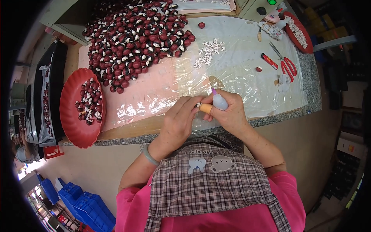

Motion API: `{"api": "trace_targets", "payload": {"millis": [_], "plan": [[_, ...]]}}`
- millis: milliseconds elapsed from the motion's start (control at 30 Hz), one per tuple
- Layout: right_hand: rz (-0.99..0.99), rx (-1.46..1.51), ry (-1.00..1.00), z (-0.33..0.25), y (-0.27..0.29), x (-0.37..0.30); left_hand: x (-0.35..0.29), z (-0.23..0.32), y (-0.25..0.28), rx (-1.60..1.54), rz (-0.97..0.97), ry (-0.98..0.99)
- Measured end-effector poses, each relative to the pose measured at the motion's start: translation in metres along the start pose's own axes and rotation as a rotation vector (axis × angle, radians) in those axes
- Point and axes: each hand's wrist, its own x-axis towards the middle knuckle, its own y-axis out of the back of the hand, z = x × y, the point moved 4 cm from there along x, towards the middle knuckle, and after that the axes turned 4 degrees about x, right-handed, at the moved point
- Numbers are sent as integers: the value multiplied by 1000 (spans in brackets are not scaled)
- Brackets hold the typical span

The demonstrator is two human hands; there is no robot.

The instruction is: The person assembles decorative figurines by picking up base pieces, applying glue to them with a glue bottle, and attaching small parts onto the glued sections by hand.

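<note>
Pale printed letters run across the top of the checked apron (208, 181), partly lost in a fold, above a rabbit patch (197, 165) and a bear patch (223, 164). The red tube (269, 61) lying on the table carries a dark label, too small to make out.

The left hand (176, 120) is mostly closed, fingers bent, its fingertips pinching a small piece (198, 104), black and white, at the near edge of the table. The right hand (232, 108) curls around a squeeze bottle (220, 102) with its purple tip pointing up, while its thumb, in a tan cover (205, 108), reaches toward the piece. Fingers hide most of that piece.

Just beyond the hands, a see-through plastic sheet (247, 91) bears a loose patch of white bits (208, 52). To the left, a big heap of dark red balls (135, 46) takes up the back of the table, and a red scalloped tray (69, 110) holds more. To the right lie red-handled scissors (288, 66), a crumpled paper (284, 83) and a single red ball (258, 69); farther back, a red dish (307, 49) holds white bits. Blue crates (87, 205) stand on the floor.
</note>
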Motion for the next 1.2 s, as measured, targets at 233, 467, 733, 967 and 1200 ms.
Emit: {"api": "trace_targets", "payload": {"millis": [233,467,733,967,1200], "plan": [[-115,189,-41,-5,4,11,-3,-25,-7,-826,-106,530],[-77,150,-25,1,27,8,39,-57,30,-808,46,617],[-50,107,-21,6,34,4,100,-48,22,745,-14,-55],[-76,61,-5,6,39,-3,95,-44,25,617,76,-64],[-151,314,12,1,50,-4,39,-41,18,-1076,-143,660]]}}
